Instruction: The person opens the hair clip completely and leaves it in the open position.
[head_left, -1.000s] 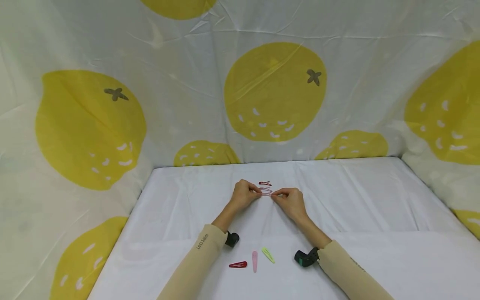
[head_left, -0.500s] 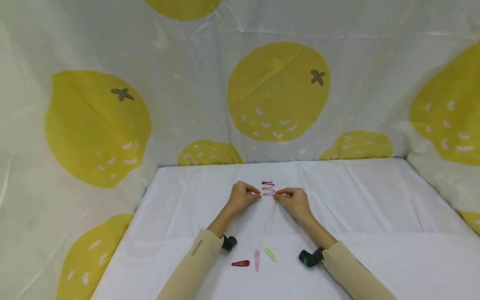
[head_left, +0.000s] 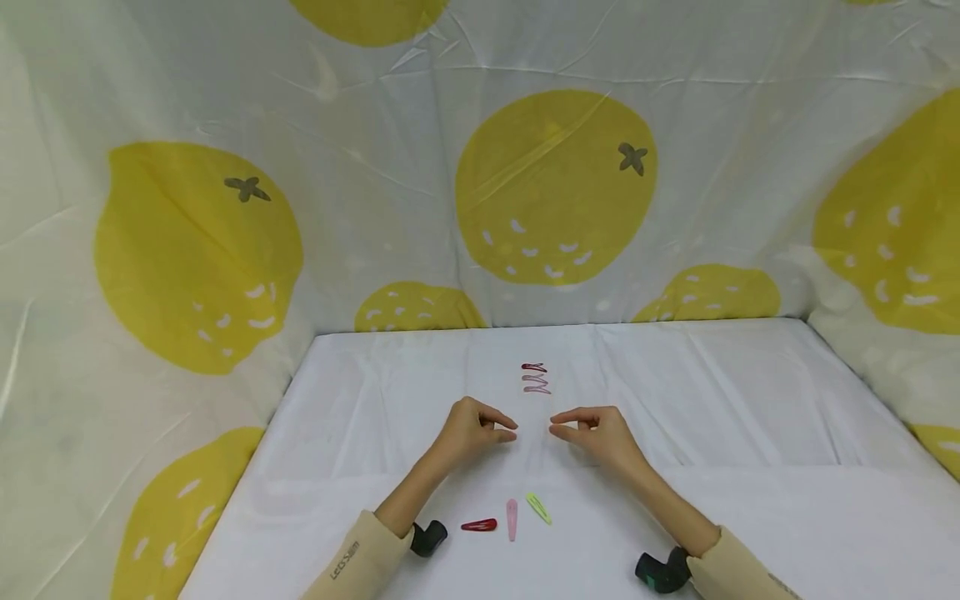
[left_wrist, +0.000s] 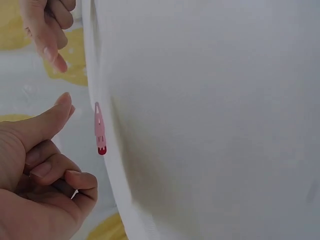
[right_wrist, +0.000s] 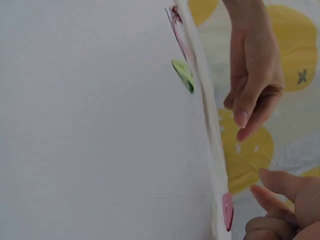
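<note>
Both hands are off the clips. My left hand (head_left: 468, 429) hovers mid-table with thumb and fingers loosely bent, a gap between their tips. Facing it, my right hand (head_left: 603, 435) has the same loose shape and nothing in it. Beyond them, three snap hair clips lie crosswise in a column: a dark red clip (head_left: 534, 367) at the back, then two pink clips (head_left: 536, 390). Closer to me lie a red clip (head_left: 478, 525), a light pink clip (head_left: 512, 519) and a lime clip (head_left: 538, 508). The right wrist view also shows the lime clip (right_wrist: 182, 75).
A white cloth (head_left: 720, 400) covers the table. Behind it and at the sides hangs a lemon-print curtain (head_left: 555, 187). Black wrist cameras (head_left: 430, 538) sit at both sleeve cuffs.
Both hands have let go of the nearest pink clip in the far column and drawn back toward me. The clips stay where they lay.
</note>
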